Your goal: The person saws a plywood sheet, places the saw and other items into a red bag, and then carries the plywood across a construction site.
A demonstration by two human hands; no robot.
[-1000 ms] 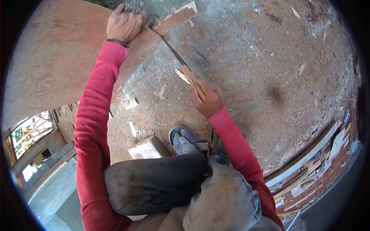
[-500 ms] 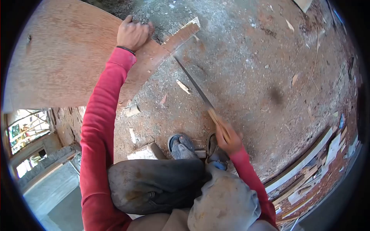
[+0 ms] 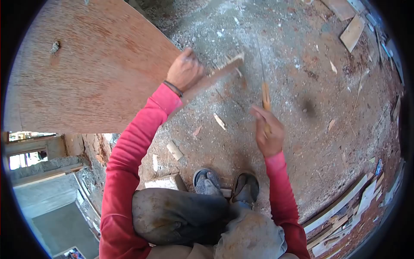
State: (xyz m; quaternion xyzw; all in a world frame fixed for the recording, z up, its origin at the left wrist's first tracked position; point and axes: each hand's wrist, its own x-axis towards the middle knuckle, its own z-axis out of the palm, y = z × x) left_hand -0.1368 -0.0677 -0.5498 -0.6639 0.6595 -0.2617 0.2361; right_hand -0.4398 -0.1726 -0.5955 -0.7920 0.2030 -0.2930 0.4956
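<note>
Curling closed at the edge of the plywood sheet (image 3: 95, 64), the left hand (image 3: 185, 71) sat just off twelve, toward eleven o'clock, and whether its fingers gripped the wood or only pressed on it, you could not tell! Over to the right hand (image 3: 269, 131), out toward two o'clock: it gripped the wooden handle (image 3: 266, 97) of a long-bladed tool, fingers loosely wrapped, with the thin blade (image 3: 261, 60) pointing up to twelve and apart from the plywood. And what a sheet, filling the view from nine to eleven o'clock, with a dark rough spot (image 3: 55, 47) on its face! A narrow strip (image 3: 226, 69) with a pale, splintered edge (blurred, so its join to the sheet was hard to read) ran out past the left hand toward one o'clock. Down on the dusty ground (image 3: 310, 151), a pale wood sliver (image 3: 220, 121) lay between the two forearms, near the middle, and a short offcut (image 3: 174, 150) lay at about eight. Two sandalled feet (image 3: 207, 183) were planted at six, a rough block (image 3: 166, 182) just beside them toward seven. Scrap boards (image 3: 340, 205) crowded four o'clock, and a flat wood piece (image 3: 352, 33) lay out at two!
</note>
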